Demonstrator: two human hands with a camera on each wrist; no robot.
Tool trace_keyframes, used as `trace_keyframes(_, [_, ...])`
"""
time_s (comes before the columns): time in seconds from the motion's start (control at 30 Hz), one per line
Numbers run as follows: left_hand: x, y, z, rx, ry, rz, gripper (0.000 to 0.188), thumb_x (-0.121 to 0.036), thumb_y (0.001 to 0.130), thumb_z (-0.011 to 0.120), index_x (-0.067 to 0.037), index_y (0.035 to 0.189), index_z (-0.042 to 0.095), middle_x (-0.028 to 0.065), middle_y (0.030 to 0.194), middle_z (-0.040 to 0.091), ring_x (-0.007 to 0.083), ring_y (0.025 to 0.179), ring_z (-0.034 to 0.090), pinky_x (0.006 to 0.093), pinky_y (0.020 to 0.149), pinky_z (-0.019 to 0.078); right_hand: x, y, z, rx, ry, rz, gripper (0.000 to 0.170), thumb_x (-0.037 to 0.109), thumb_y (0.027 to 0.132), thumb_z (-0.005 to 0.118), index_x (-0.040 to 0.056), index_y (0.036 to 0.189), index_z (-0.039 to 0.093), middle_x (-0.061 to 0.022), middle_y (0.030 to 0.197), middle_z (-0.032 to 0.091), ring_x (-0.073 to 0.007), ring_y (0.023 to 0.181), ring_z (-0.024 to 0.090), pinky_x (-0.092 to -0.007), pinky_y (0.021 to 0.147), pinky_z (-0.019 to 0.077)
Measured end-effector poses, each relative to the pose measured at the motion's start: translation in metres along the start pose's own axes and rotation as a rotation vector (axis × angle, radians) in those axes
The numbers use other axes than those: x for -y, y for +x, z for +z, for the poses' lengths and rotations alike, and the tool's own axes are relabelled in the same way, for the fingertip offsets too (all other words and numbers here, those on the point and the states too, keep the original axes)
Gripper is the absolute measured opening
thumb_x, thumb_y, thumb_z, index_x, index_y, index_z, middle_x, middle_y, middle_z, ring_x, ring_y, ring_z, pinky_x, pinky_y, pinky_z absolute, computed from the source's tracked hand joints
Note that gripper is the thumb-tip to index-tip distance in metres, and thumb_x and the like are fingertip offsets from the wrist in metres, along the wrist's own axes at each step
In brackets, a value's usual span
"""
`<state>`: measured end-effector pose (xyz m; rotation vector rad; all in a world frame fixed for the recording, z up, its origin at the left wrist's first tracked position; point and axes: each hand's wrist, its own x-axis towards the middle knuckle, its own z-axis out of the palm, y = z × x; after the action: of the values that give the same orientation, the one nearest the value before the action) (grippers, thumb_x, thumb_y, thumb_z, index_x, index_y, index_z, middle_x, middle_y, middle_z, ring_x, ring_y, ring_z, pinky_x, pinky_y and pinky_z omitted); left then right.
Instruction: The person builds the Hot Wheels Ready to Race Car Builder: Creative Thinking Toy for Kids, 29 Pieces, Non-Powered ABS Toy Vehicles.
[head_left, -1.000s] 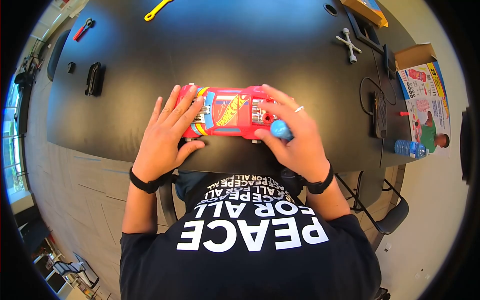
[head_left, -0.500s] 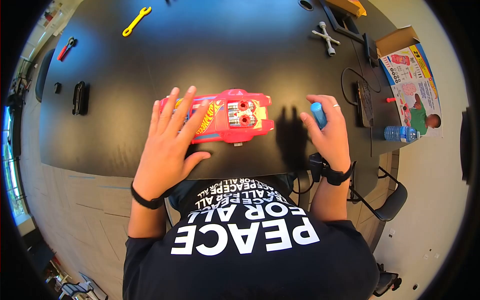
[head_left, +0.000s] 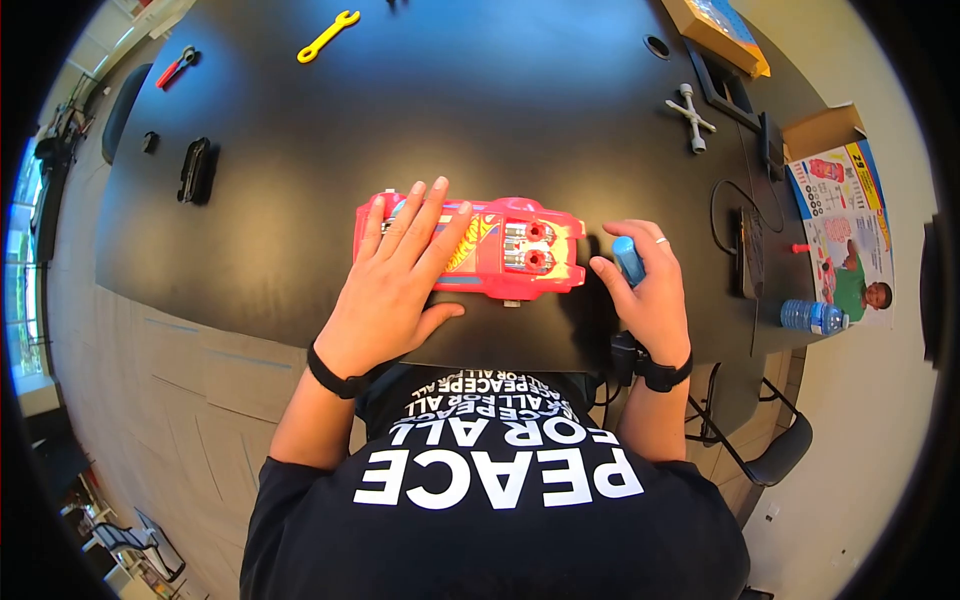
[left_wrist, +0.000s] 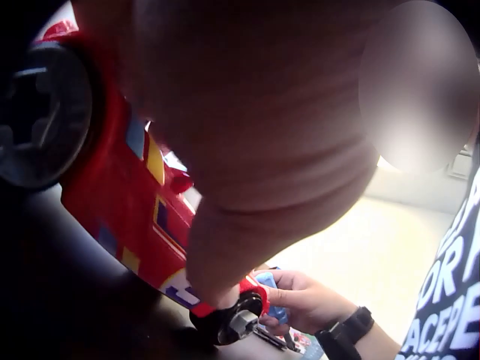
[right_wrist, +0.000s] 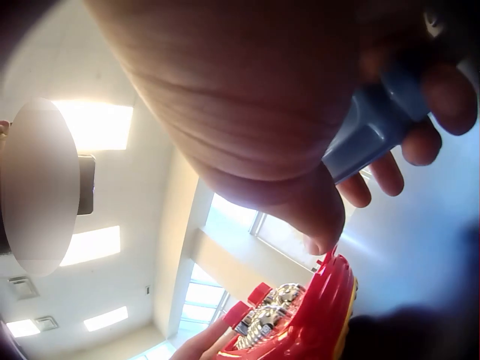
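A red toy car (head_left: 490, 285) with yellow and blue markings lies on the black table, wheels down. My left hand (head_left: 388, 290) rests flat over its left part, fingers spread, hiding much of the roof. In the left wrist view the car's side (left_wrist: 124, 202) and two dark wheels show below the hand. Just right of the car, my right hand (head_left: 650, 300) holds a blue handled tool (head_left: 628, 258) in curled fingers. The right wrist view shows the blue handle (right_wrist: 367, 131) in the hand, with the car's end (right_wrist: 319, 311) near the thumb.
Yellow wrench (head_left: 328, 38), red-handled tool (head_left: 177, 68) and black case (head_left: 194, 170) lie at the left and back. A grey cross wrench (head_left: 691, 119), black device (head_left: 750, 250), printed box (head_left: 840, 220) and water bottle (head_left: 812, 317) are at the right.
My right hand has moved off the car's right end, rightward, with the blue tool. My left hand has stayed on the car, and more of the car's right end shows.
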<state>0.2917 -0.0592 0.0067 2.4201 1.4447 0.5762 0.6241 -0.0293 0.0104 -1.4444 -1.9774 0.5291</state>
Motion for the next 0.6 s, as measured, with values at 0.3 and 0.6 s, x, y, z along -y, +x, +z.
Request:
trace_keyframes(0.3, [0.026, -0.019, -0.023, 0.067, -0.036, -0.043, 0.096, -0.025, 0.085, 0.091, -0.008, 0.169, 0.046, 0.0201, 0.178, 0.040, 0.0463, 0.166, 0.033, 0.0605, 0.135, 0.0250, -0.018, -0.012, -0.005, -0.177, 0.065, 0.019, 0.029, 0.018, 0.104, 0.079, 0.0011, 0.127, 0.074, -0.0119, 0.119, 0.071, -0.0253, 0.105, 0.068, -0.0352, 0.091, 0.0542])
trace_keyframes(0.6, [0.046, -0.018, -0.033, -0.001, -0.150, -0.055, 0.075, -0.022, 0.083, 0.092, -0.008, 0.152, 0.065, 0.0148, 0.172, 0.052, 0.0448, 0.162, 0.042, 0.0548, 0.129, 0.0394, -0.015, -0.019, -0.012, -0.429, 0.377, -0.134, 0.025, 0.015, 0.108, 0.073, -0.0049, 0.123, 0.073, -0.0129, 0.114, 0.069, -0.0160, 0.094, 0.062, -0.0279, 0.076, 0.0498])
